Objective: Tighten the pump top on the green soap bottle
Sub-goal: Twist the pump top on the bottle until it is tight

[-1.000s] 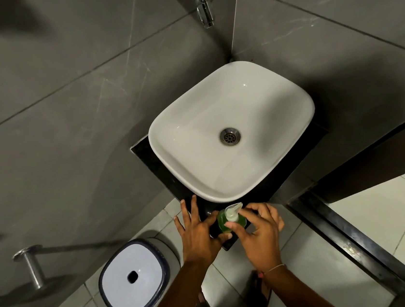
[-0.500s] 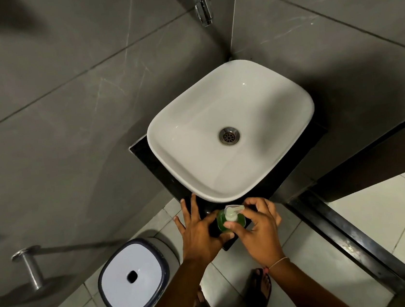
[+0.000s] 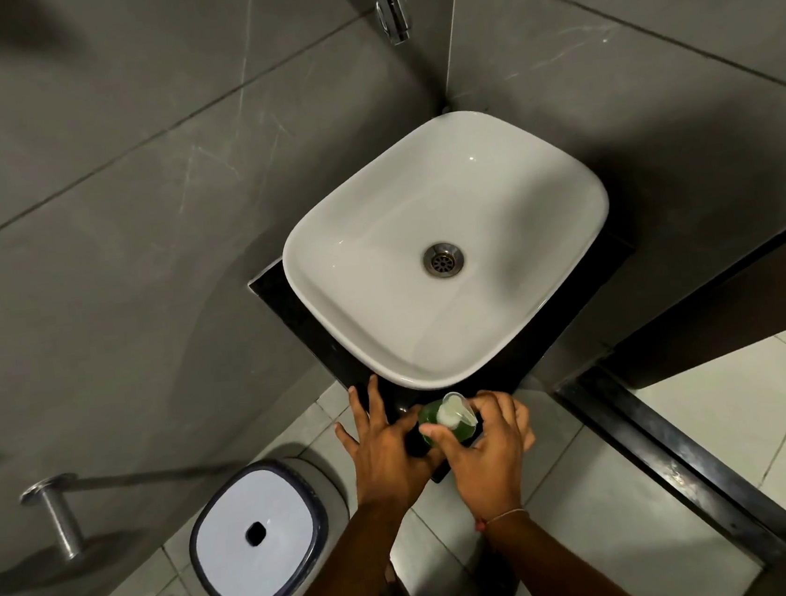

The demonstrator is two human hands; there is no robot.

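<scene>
Green soap bottle [image 3: 432,424] upright on near corner of black counter [image 3: 294,309], just near of white basin [image 3: 546,329]. White pump top [image 3: 453,411] on bottle, nozzle toward right. Left hand [image 3: 384,450] palm down at bottle's left side, fingers [image 3: 362,409] spread and extended toward far side, thumb reaching to bottle body. Right hand [image 3: 489,448] arched over from near-right, thumb and fingertips curled round pump top, gripping it. Thin band on right wrist [image 3: 501,516]. Both forearms enter from near edge. Bin with white lid [image 3: 256,534] on floor, near-left.
</scene>
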